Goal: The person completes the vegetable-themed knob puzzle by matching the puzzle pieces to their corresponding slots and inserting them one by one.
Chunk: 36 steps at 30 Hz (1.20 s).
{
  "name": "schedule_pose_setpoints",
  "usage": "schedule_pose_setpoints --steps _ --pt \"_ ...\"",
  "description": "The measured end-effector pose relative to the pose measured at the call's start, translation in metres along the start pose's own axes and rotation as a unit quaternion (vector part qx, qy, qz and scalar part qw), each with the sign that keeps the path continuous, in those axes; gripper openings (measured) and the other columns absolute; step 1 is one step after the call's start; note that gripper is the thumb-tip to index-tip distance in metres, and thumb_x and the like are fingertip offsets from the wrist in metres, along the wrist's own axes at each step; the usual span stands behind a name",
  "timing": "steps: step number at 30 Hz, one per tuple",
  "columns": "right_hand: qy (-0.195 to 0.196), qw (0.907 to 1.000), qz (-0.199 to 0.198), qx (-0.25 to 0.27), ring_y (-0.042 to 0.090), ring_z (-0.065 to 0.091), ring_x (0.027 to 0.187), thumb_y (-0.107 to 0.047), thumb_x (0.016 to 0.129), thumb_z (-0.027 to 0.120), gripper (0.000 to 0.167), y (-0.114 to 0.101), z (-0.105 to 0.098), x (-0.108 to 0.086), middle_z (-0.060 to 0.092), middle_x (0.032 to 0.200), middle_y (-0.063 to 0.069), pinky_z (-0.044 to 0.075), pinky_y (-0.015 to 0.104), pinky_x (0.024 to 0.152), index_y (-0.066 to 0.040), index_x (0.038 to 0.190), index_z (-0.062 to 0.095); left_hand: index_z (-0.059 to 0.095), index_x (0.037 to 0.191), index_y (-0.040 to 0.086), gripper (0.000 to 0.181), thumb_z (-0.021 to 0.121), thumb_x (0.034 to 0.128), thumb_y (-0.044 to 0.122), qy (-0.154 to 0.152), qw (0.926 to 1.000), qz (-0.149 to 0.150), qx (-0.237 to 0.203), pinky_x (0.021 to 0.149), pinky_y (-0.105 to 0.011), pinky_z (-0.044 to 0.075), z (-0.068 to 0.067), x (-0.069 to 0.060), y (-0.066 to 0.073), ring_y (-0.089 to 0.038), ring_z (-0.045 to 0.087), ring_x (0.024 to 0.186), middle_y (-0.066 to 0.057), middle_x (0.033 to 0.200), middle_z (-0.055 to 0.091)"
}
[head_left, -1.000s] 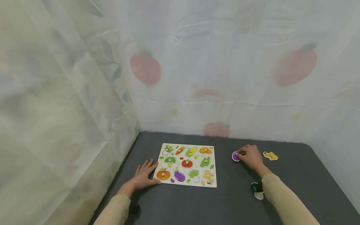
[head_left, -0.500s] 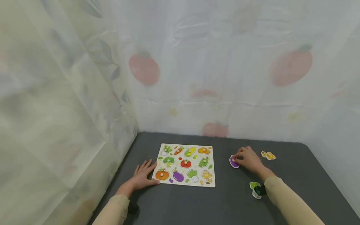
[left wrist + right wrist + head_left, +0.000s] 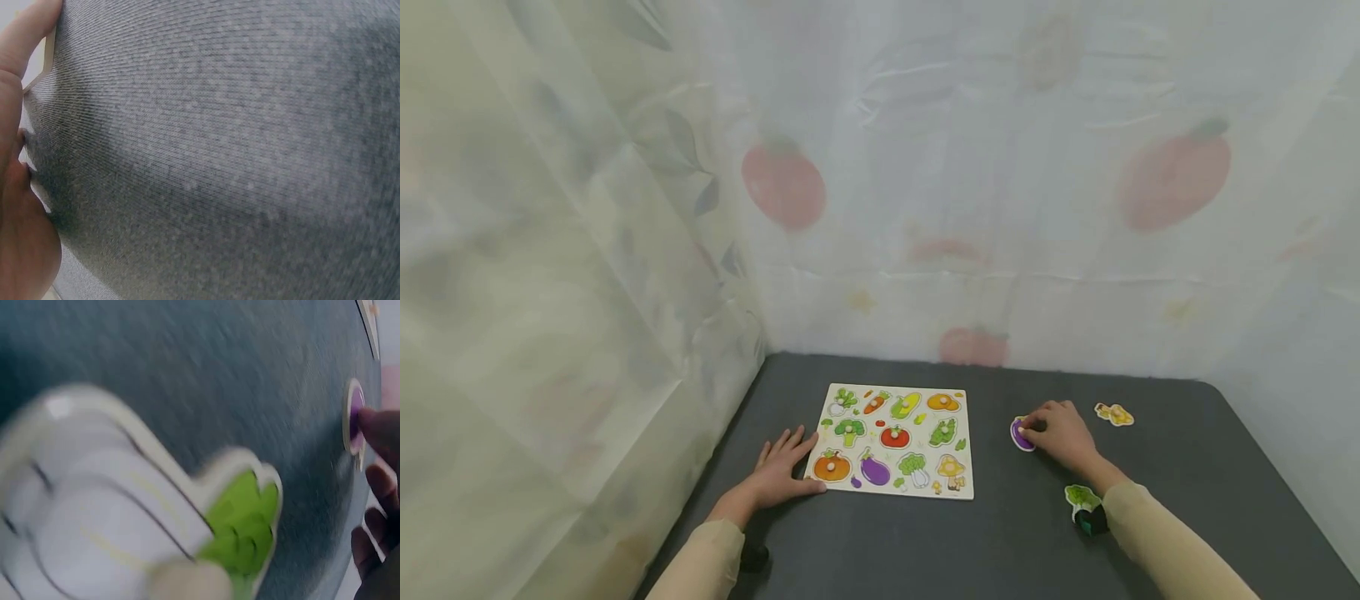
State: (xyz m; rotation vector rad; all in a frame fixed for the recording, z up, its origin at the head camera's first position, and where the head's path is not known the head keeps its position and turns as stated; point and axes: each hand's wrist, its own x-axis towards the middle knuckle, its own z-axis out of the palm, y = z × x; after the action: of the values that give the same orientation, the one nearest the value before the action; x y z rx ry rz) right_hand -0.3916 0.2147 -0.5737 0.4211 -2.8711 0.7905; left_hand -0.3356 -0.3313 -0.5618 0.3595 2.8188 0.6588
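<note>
My left hand (image 3: 775, 475) lies with its fingers spread at the left edge of a vegetable puzzle board (image 3: 925, 442); thumb and fingertips touch the board's edge. In the left wrist view, the thumb (image 3: 28, 37) lies over the board's corner. To the right of the board, my right hand (image 3: 1060, 433) pinches the knob of a purple eggplant puzzle piece (image 3: 1019, 434) between thumb and finger. That piece (image 3: 352, 419) shows at the far right of the right wrist view, partly hidden by the fingertips; whether it touches the table is unclear.
A leafy green cabbage piece (image 3: 1081, 497) lies under my right wrist, partly covered by a dark wrist camera (image 3: 1092, 522). Farther back is a yellow mushroom-like piece (image 3: 1115, 414). A printed curtain (image 3: 880, 317) hangs behind the dark table (image 3: 925, 550).
The eggplant piece has turned and shifted slightly toward me in my right hand's pinch. My right wrist has moved a little, baring the cabbage piece's leaves. My left hand stays put.
</note>
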Motion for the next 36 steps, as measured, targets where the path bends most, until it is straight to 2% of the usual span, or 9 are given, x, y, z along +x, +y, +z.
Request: schedule_pose_setpoints --steps 7,10,20,27,36 --pt "0.020 0.9967 0.078 0.004 0.035 0.051 0.097 -0.029 0.088 0.081 0.017 -0.013 0.007 -0.006 0.066 0.103 0.013 0.045 0.051 0.075 -0.012 0.091 0.081 0.033 0.162 0.016 0.102 0.078 0.0830 0.061 0.000 1.0000 -0.002 0.001 0.118 -0.070 -0.001 0.000 0.000 0.000 -0.046 0.007 0.154 -0.019 0.168 0.019" --pt "0.024 0.9951 0.096 -0.001 0.036 0.052 0.097 -0.030 0.087 0.081 0.018 -0.017 0.009 -0.007 0.067 0.104 0.014 0.044 0.052 0.076 -0.012 0.090 0.081 0.034 0.162 0.016 0.102 0.078 0.0826 0.061 0.000 1.0000 -0.003 0.000 0.118 -0.070 -0.001 0.000 0.000 0.001 -0.046 0.007 0.154 -0.020 0.168 0.019" --pt "0.043 0.9930 0.108 -0.023 0.037 0.053 0.097 -0.027 0.087 0.080 0.016 -0.023 0.009 -0.011 0.068 0.101 0.013 0.043 0.056 0.078 -0.011 0.088 0.081 0.033 0.162 0.015 0.100 0.078 0.0843 0.059 0.001 1.0000 0.005 -0.003 0.118 -0.069 -0.001 0.000 0.000 0.002 -0.047 0.007 0.154 -0.020 0.168 0.019" --pt "0.046 0.9924 0.114 -0.013 0.039 0.053 0.100 -0.025 0.088 0.079 0.016 -0.025 0.010 -0.013 0.067 0.102 0.014 0.043 0.057 0.082 -0.009 0.090 0.081 0.033 0.162 0.014 0.100 0.079 0.0841 0.057 0.001 1.0000 0.005 -0.004 0.117 -0.070 0.000 -0.003 -0.002 0.005 -0.048 0.008 0.153 -0.021 0.167 0.019" --pt "0.060 0.9909 0.120 -0.010 0.039 0.053 0.101 -0.027 0.089 0.078 0.019 -0.025 0.014 -0.013 0.067 0.100 0.014 0.042 0.059 0.084 -0.009 0.093 0.082 0.034 0.161 0.011 0.101 0.078 0.0838 0.059 0.010 0.9998 0.015 -0.008 0.116 -0.071 0.001 0.001 -0.001 0.001 -0.050 0.010 0.152 -0.025 0.166 0.020"
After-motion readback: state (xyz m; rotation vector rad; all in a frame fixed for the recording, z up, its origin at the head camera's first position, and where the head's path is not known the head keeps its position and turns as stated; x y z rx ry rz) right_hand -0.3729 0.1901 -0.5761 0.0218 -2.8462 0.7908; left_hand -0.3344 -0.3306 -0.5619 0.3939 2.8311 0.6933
